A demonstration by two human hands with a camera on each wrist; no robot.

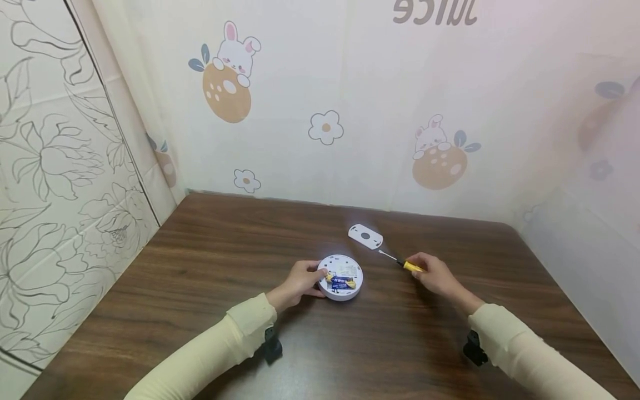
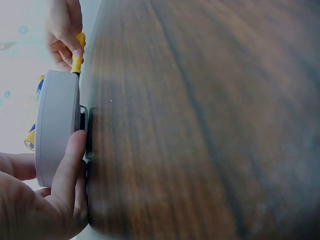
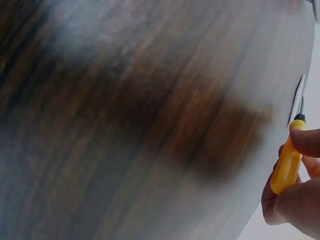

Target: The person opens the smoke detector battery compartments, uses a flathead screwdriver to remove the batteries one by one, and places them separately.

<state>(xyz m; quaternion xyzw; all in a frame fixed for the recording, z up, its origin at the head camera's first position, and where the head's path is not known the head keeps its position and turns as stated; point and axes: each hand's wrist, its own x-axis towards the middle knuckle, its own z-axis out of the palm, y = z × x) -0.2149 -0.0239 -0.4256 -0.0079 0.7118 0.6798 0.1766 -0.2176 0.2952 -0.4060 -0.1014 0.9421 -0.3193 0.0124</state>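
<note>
In the head view, my left hand (image 1: pixel 299 282) grips the left side of a round white device (image 1: pixel 345 269), thumb over its upper face. Blue-and-yellow batteries (image 1: pixel 342 282) show in that face, and one battery (image 2: pixel 30 138) stands proud of it in the left wrist view. Seen from there, the device's edge is close over the table, fingertips under it. My right hand (image 1: pixel 436 273) holds a screwdriver (image 3: pixel 287 165) by its yellow handle. The metal shaft points left, its tip close to an oblong white plate (image 1: pixel 357 237) with a grey round centre.
The brown wooden table (image 1: pixel 225 239) reaches back to a curtain (image 1: pixel 285 100) printed with rabbits and flowers. A panel with line-drawn flowers (image 1: pixel 55 161) stands along the left. Black wrist cameras hang under both sleeves (image 1: pixel 252 316).
</note>
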